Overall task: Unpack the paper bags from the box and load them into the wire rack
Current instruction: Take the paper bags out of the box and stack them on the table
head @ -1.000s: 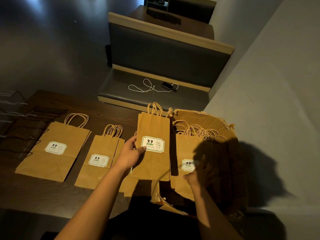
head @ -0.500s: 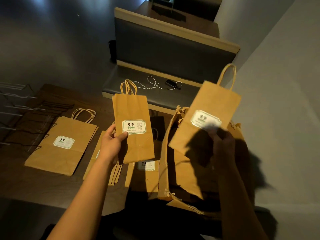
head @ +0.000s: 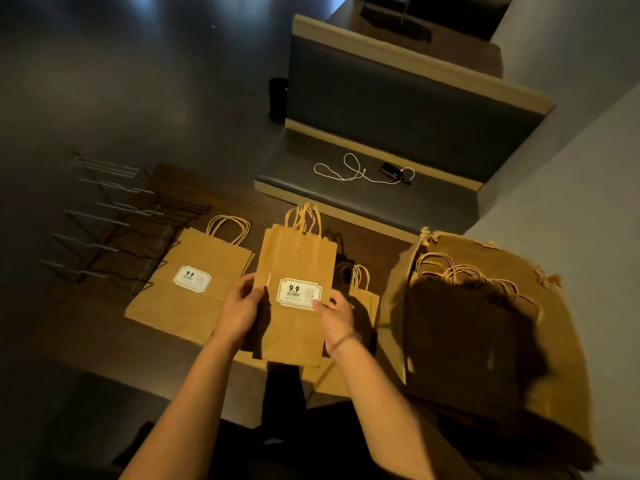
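A stack of small kraft paper bags (head: pixel 294 265) with a white "9.9" label stands upright over the dark table. My left hand (head: pixel 242 306) grips its left edge and my right hand (head: pixel 334 315) pinches its right edge by the label. A larger labelled bag (head: pixel 194 282) lies flat on the table to the left. Another small bag (head: pixel 363 296) lies behind my right hand. The torn cardboard box (head: pixel 502 271) at the right holds several more bags, their twisted handles showing. The wire rack (head: pixel 114 223) lies at the table's far left.
A grey upholstered bench (head: pixel 398 109) with a wooden trim faces the table; a white cable and a small black device (head: pixel 391 169) lie on its seat. A grey wall runs along the right. A dark bin (head: pixel 277 98) stands on the floor beside the bench.
My right hand has brought its bag from above the box over to the left-hand bags; both hands now hold one stack together, lower and nearer the table.
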`<action>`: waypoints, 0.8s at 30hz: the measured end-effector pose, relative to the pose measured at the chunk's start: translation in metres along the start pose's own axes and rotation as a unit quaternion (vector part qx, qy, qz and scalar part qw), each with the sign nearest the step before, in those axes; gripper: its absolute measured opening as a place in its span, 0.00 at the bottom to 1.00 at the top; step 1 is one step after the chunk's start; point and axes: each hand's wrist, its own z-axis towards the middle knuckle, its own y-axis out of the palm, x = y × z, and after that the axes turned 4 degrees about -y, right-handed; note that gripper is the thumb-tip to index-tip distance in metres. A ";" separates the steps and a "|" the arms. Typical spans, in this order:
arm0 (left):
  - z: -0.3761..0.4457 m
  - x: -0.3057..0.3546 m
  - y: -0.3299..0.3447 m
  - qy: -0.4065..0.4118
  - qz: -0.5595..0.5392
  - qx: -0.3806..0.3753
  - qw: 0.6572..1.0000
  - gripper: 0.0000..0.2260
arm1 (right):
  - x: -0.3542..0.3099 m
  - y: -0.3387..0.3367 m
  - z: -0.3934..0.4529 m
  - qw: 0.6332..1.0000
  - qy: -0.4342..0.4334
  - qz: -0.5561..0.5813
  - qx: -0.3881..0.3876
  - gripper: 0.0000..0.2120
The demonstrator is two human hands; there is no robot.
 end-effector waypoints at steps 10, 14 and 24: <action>0.048 -0.090 -0.030 -0.115 0.427 -0.079 0.893 0.33 | 0.070 0.032 0.034 0.965 0.190 -0.164 -0.070 0.33; 0.078 -0.120 -0.037 -0.142 0.410 -0.077 0.897 0.40 | 0.074 0.033 0.030 0.964 0.202 -0.142 -0.102 0.34; 0.044 -0.017 0.021 -0.026 0.318 -0.015 0.948 0.20 | -0.041 -0.014 -0.014 0.984 -0.106 -0.108 -0.097 0.17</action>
